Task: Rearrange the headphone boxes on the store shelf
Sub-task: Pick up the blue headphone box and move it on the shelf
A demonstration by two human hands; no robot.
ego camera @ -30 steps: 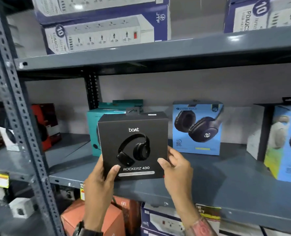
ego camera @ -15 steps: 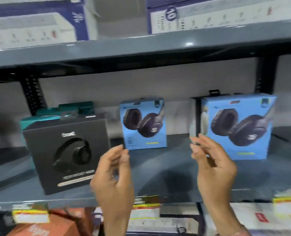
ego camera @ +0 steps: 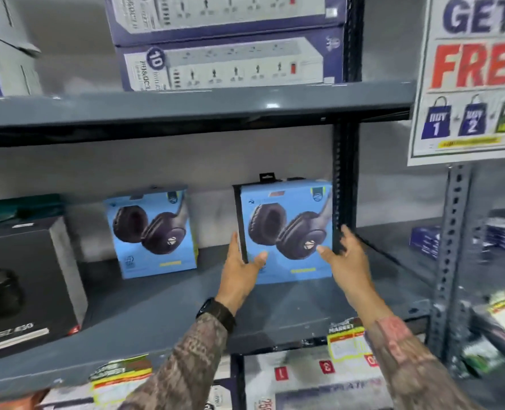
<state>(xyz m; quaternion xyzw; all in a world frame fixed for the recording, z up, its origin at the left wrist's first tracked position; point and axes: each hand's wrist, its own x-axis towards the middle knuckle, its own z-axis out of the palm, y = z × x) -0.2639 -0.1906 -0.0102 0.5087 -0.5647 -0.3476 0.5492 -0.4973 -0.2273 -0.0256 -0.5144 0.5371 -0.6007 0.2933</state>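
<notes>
Right of centre on the shelf (ego camera: 275, 315), my left hand (ego camera: 239, 272) and right hand (ego camera: 347, 266) spread open, clasping the blue headphone box (ego camera: 286, 229) by its sides to shift it.

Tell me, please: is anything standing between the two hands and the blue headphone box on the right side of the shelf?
Nothing visible does. The left hand is at the left edge of the right blue headphone box and the right hand at its right edge, thumbs on its front. The other blue box stands apart to the left.
</notes>
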